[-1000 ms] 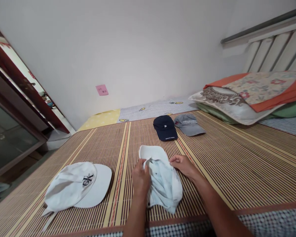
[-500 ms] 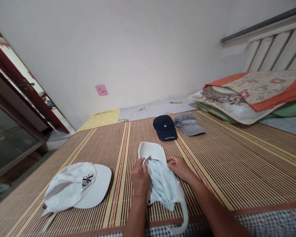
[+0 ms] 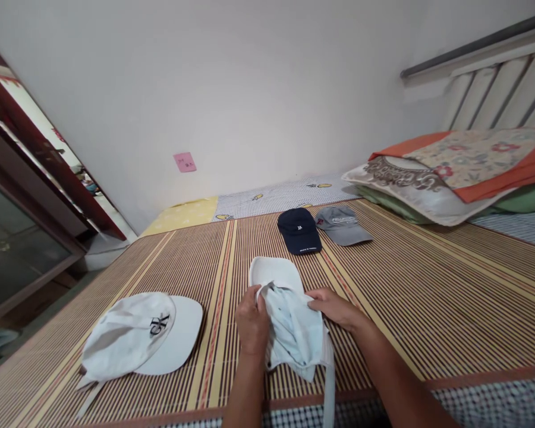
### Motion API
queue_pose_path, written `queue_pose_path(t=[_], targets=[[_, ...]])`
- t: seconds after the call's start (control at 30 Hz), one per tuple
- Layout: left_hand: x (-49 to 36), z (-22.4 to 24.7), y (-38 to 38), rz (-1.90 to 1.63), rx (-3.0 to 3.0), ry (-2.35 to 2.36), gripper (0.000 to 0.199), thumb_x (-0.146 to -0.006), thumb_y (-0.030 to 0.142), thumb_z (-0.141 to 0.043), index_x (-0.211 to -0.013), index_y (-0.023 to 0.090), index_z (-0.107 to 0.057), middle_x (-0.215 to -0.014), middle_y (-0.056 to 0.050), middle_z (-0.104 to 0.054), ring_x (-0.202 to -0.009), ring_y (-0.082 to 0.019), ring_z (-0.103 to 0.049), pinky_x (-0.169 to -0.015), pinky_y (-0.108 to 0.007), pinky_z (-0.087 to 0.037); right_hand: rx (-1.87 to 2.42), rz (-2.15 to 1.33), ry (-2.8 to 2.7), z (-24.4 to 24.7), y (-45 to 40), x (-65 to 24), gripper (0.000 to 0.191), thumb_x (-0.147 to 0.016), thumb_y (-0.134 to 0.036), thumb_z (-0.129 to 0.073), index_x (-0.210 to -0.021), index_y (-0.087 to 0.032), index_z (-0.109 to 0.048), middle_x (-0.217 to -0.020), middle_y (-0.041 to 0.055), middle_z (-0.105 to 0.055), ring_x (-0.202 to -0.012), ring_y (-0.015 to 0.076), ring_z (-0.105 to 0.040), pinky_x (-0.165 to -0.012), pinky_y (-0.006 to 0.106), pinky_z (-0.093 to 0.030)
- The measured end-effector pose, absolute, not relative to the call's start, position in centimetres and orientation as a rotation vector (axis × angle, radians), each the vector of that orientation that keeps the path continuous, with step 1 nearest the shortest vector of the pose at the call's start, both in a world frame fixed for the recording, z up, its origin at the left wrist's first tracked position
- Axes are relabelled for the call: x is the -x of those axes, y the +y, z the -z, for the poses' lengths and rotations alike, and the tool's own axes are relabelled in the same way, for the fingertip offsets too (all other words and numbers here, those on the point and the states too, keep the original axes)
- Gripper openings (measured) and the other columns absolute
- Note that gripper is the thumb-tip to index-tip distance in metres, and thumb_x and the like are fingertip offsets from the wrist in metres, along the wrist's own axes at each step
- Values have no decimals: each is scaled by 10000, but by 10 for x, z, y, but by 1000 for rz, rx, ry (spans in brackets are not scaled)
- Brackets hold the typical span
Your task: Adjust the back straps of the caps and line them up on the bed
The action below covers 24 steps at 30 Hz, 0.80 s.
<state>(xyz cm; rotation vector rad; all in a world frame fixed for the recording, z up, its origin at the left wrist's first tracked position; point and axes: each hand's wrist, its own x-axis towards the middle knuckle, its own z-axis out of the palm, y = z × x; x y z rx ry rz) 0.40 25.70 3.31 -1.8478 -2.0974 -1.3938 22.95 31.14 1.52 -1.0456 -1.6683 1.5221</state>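
Note:
A pale white-blue baseball cap [image 3: 294, 324] lies in front of me with its brim [image 3: 276, 272] pointing away and its crown folded inward. My left hand [image 3: 252, 320] pinches the cap's left edge near the brim, thumb on top. On the opposite side, my right hand [image 3: 332, 306] grips the cap's right edge between thumb and fingers. A loose strap [image 3: 329, 386] hangs from the cap's near right corner over the bed's edge. To the left rests a white cap [image 3: 134, 336] with black "CK" letters, its brim to the right.
A striped bamboo mat [image 3: 396, 297] covers the bed. Beyond my hands lie a navy cap [image 3: 298, 230] and a grey cap [image 3: 342, 226], side by side. Stacked pillows [image 3: 410, 184] sit at the right, below a radiator [image 3: 499, 89]. A wall [image 3: 267, 89] stands behind the bed.
My right hand has shifted slightly and now holds the cap's right edge with thumb over it. The cap's strap has swung from a curl to hanging straight.

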Motion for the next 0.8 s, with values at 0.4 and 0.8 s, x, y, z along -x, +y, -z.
queue_pose_path(t=[0.4,0.8], targets=[[-3,-34,258,1574,1791,-2138,256,-909,212,-497,-1044,227,-714,-907,-78,-793,-833,-268,-731,-782,-359,-512,992,-1574,-1521,-6,318,-233,340,-768,-479,-716,-866,-155,-720,-809,33,-736,-750,202,-631,-691,286,-450],[-4,-38,260,1777,1824,-2204,278,-892,272,-483,-1046,220,-709,-911,-73,-794,-824,-259,-728,-781,-374,-534,919,-1694,-1455,-20,310,-243,546,-702,-639,-787,-917,-138,-755,-796,51,-755,-714,194,-647,-703,302,-472]])
